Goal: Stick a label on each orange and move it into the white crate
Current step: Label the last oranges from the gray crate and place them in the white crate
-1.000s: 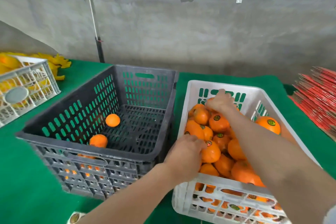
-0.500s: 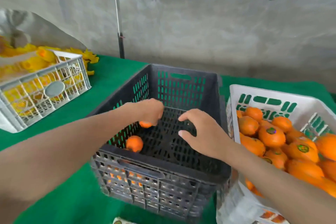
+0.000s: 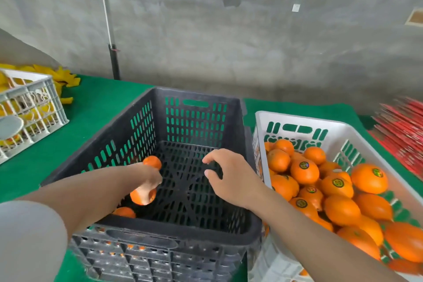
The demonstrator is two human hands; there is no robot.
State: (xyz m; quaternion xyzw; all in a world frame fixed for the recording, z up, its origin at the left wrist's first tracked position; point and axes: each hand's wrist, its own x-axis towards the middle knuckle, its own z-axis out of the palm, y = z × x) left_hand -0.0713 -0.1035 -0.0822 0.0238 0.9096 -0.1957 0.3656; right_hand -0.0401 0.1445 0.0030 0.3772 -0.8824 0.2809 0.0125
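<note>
A dark grey crate stands in the middle of the green table. Three unlabelled oranges lie at its left side. My left hand reaches down into it, and its fingers curl round one orange. A second orange sits just behind that hand. A third orange lies by the near wall. My right hand hovers over the crate's floor with loosely curled fingers and holds nothing. To the right, the white crate is heaped with labelled oranges.
At the far left, another white crate holds yellow items, with yellow petals behind it. A stack of red sheets lies at the right edge. A grey wall with a thin pole closes off the back.
Both hands left the white crate and moved over into the dark crate. My left hand then dropped lower onto an orange. My right hand has stayed above the crate floor.
</note>
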